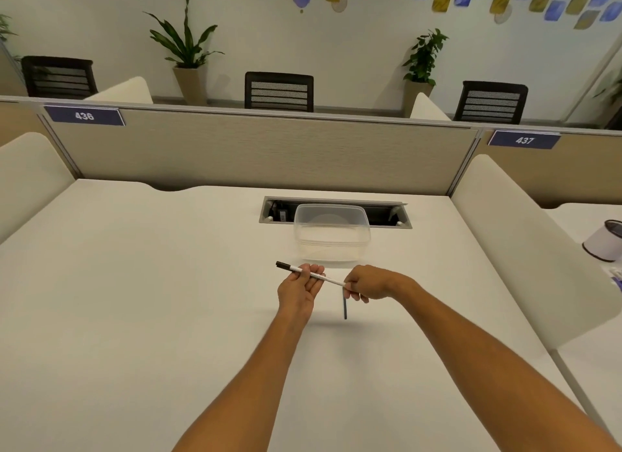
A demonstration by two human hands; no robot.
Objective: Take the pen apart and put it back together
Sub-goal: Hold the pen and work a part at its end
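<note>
Now the left hand point(300, 288) cradles the pen point(311, 275) level, fingers loosely curled, while right hand point(365, 283) pinches its end, likely to pull it apart.

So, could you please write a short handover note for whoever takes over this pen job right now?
Left hand: holds the white pen barrel mid-length, its black end pointing left.
Right hand: grips the barrel's right end, and a thin dark blue piece hangs down from its fingers.
Clear plastic container: on the desk behind the hands, apparently empty.
Done: cannot tell whether that piece came out of the pen.
Left: finish the disassembly, then reassemble.
</note>
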